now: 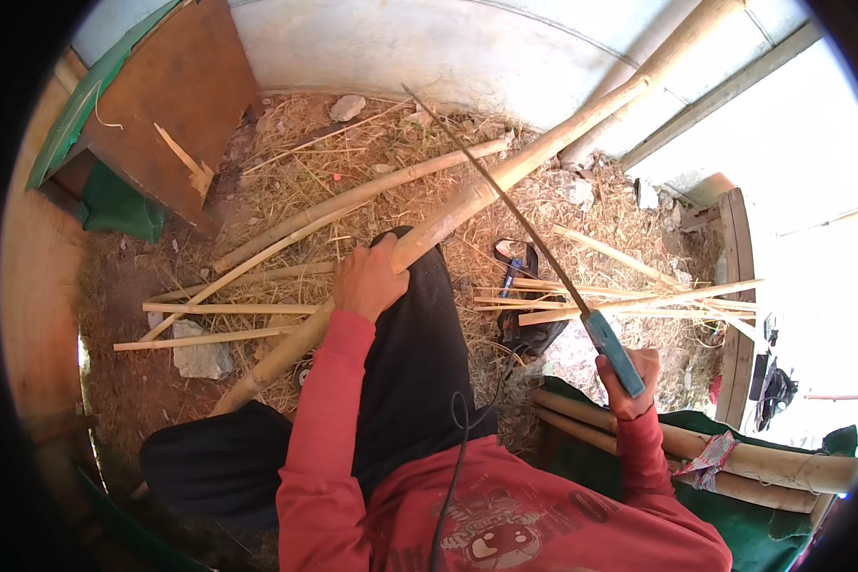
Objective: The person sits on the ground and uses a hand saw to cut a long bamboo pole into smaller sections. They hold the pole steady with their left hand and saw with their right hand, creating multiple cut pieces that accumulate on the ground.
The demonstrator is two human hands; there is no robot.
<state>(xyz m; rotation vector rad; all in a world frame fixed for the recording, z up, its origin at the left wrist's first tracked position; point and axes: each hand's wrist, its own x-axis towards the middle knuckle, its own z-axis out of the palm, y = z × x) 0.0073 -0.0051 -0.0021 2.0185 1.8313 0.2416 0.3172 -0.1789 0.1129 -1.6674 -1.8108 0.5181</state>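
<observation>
My left hand [368,281] grips a long thick bamboo pole [505,172] that lies across my black-trousered knee and runs from the lower left up to the upper right. My right hand [627,381] is closed on the blue handle of a long thin saw [505,195]. Its blade slants up and to the left, and crosses over the pole near the middle of the view. Both arms wear red sleeves.
Split bamboo strips [629,303] and thinner poles [353,200] lie on straw-covered ground. A stone [200,357] sits at left, a brown board [176,105] leans at the back left. More bamboo poles [734,458] rest on green cloth at right. A black sandal [529,329] lies by the strips.
</observation>
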